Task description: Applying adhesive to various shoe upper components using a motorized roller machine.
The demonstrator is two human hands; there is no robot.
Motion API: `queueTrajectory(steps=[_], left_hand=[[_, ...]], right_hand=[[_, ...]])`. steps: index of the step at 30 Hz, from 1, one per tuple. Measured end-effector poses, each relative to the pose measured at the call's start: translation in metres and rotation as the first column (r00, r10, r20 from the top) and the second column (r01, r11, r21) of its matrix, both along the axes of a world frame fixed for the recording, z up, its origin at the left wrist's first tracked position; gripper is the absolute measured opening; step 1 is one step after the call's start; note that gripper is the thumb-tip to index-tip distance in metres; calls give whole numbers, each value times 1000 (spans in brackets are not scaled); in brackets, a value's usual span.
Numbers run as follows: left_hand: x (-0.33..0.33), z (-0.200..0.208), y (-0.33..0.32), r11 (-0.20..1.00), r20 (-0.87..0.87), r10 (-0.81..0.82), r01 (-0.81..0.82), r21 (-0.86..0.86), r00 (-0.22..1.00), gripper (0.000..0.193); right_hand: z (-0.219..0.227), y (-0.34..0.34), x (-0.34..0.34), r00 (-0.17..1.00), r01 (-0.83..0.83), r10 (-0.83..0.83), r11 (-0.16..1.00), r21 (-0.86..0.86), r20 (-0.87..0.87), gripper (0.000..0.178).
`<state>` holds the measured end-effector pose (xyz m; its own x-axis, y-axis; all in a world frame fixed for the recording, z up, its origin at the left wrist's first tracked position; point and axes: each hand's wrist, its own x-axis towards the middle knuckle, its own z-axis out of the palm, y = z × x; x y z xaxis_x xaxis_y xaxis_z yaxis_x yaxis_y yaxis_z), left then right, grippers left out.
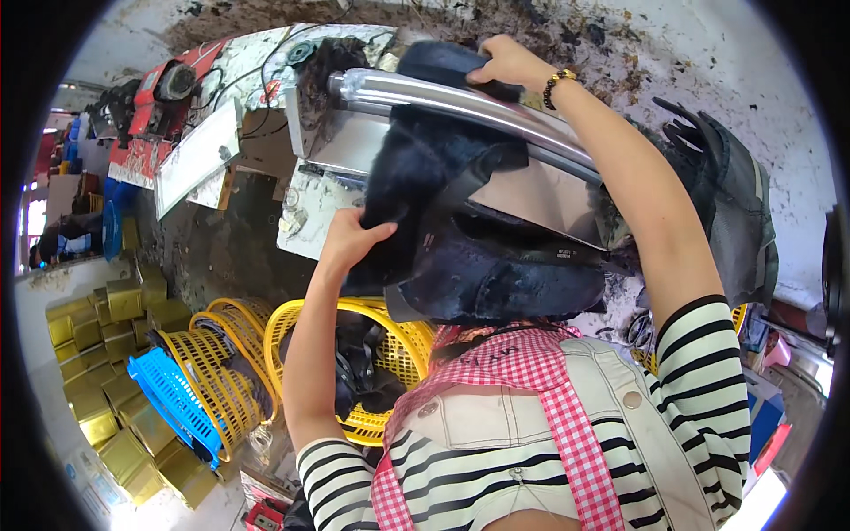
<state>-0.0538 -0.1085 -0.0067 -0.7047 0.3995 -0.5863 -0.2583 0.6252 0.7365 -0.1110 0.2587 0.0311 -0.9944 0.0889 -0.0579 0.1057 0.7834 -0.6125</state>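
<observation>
A shiny metal tube (460, 108) runs crosswise over the workbench. A black furry piece (416, 168) hangs over its near side. My left hand (354, 237) grips the furry piece's left edge, thumb on top and fingers partly hidden beneath. Beyond the tube, my right hand (513, 66) is closed on a black flap (447, 62); whether it belongs to the same piece I cannot tell. Nearer me lie dark leather pieces (505, 279) with small pale print. Beside them a smooth metal plate (544, 199) slopes below the tube.
More dark leather pieces (730, 203) hang at the right. Yellow baskets (288, 323) stand below on the left, one holding dark pieces, beside a blue basket (177, 403). Several gold tins (133, 398) are stacked farther left. A red machine (173, 93) sits at the far left.
</observation>
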Motion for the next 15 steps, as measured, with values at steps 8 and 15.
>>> queueTrajectory(steps=[8, 15], left_hand=[[24, -10, -8, 985, -245, 172, -161, 66, 954, 36], [182, -55, -33, 938, 712, 186, -338, 77, 677, 75]], right_hand=[[56, -82, 76, 964, 48, 43, 942, 331, -263, 37], [76, -107, 116, 948, 8, 115, 924, 382, -298, 24]])
